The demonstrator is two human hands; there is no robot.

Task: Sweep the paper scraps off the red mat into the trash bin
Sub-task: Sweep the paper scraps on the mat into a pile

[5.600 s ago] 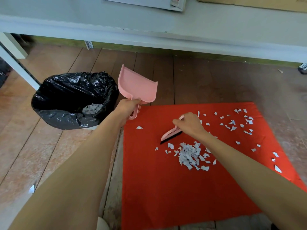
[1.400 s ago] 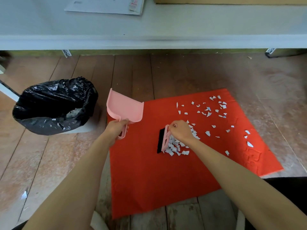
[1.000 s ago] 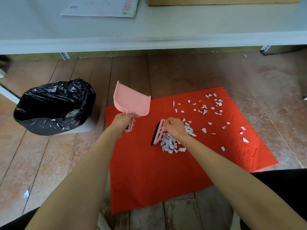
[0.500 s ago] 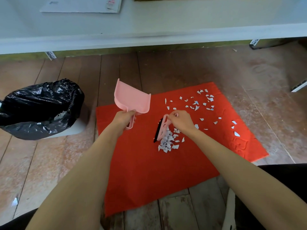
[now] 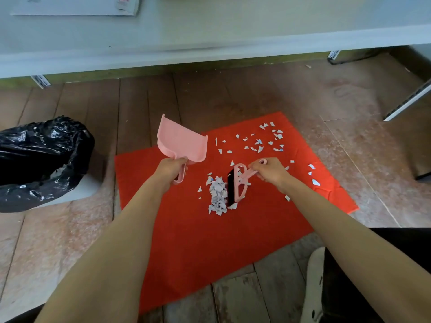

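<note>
L hand point(image 5: 171, 167) is clenched round the pan point(image 5: 183, 145) handle. The pan is held up off the mat point(image 5: 210, 248), mouth tipped to 12 o'clock. R hand point(image 5: 271, 171) grips the brush point(image 5: 236, 186) by its handle, bristles down on the mat.

Change vs half a sec ago: the brush was at the pile's 9 o'clock side. Now it sits at the pile's 3 o'clock edge, touching it, so the pile point(image 5: 218, 194) lies between brush and pan side. The pile also looks tighter, a narrow strip along the bristles. The pan has barely shifted.

Meaning: gathering this batch is prob. done, and the brush is placed to push toward 9 o'clock. Next the pan needs lowering flat on the mat at the pile's 9 o'clock, lip touching the cloth, else scraps slip under.

Left to do: a scatter point(image 5: 263, 141) of scraps at the mat's 1 o'clock corner, plus a few near the 3 o'clock edge. The bin point(image 5: 42, 159), w/ black liner, stands on the floor well off at 9 o'clock, some white bits already inside. Task abt halfway, I'd judge.
</note>
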